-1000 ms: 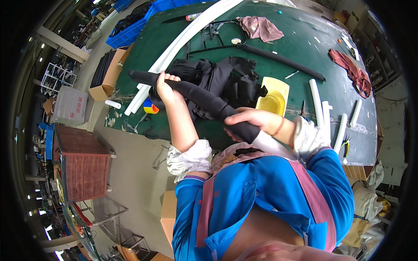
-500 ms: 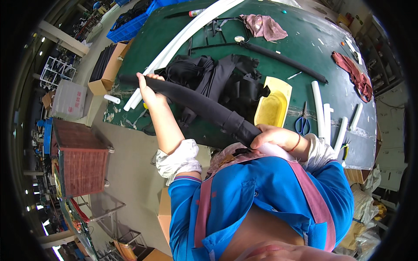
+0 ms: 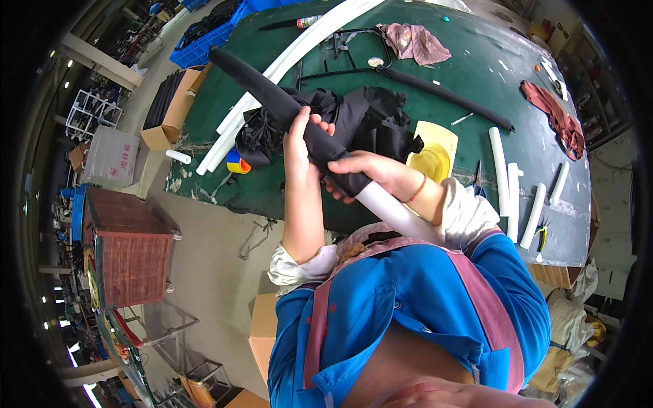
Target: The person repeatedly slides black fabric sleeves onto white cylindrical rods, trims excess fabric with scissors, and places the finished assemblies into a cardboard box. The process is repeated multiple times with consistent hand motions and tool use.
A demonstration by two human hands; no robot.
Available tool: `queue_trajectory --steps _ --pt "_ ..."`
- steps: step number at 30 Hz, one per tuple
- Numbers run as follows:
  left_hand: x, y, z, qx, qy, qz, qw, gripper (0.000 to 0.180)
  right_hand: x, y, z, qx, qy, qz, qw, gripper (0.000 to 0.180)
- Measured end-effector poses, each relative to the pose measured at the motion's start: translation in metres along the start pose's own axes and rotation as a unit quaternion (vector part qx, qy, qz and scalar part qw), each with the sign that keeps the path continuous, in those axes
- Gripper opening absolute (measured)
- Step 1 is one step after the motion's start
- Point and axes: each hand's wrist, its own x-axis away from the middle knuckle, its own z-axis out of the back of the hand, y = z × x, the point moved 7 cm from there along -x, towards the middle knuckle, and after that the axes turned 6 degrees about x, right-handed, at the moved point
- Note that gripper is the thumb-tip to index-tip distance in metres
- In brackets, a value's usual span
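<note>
I hold a long white tube [image 3: 396,213] with a black fabric sleeve [image 3: 272,98] drawn over most of its length; it slants from my chest up to the far left. My left hand [image 3: 299,134] grips the sleeved tube near its middle. My right hand [image 3: 367,173] grips the sleeve's lower edge, where bare white tube shows. Behind the hands a heap of black fabric [image 3: 367,119] lies on the green table [image 3: 490,81].
On the table lie long white tubes [image 3: 299,47], short white tube pieces [image 3: 507,183], a black sleeved rod [image 3: 449,98], a yellow tray [image 3: 435,153], rags [image 3: 415,41] and tape rolls [image 3: 237,163]. Cardboard boxes [image 3: 170,115] and a brown wheeled crate [image 3: 132,248] stand on the floor at left.
The tube has swung up and further left. My left hand slid down from the sleeve's far end to its middle; bare white tube now shows below my right hand.
</note>
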Motion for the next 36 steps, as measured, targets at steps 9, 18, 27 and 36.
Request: queue_trajectory --steps 9,18,27,36 --pt "-0.054 -0.014 0.077 0.047 0.114 -0.006 0.992 0.013 0.061 0.032 0.007 0.133 0.077 -0.062 0.986 0.032" --pt "-0.04 0.002 0.024 0.076 -0.028 -0.021 0.997 0.012 0.051 0.034 0.008 -0.126 -0.008 -0.069 0.99 0.033" --pt "-0.039 0.011 0.045 0.106 0.026 -0.042 0.993 0.01 0.069 0.038 -0.002 0.039 0.049 -0.084 0.994 0.023" --pt "-0.011 0.042 0.035 0.091 -0.019 -0.108 0.99 0.021 0.082 0.045 0.01 0.069 -0.026 -0.041 0.996 0.044"
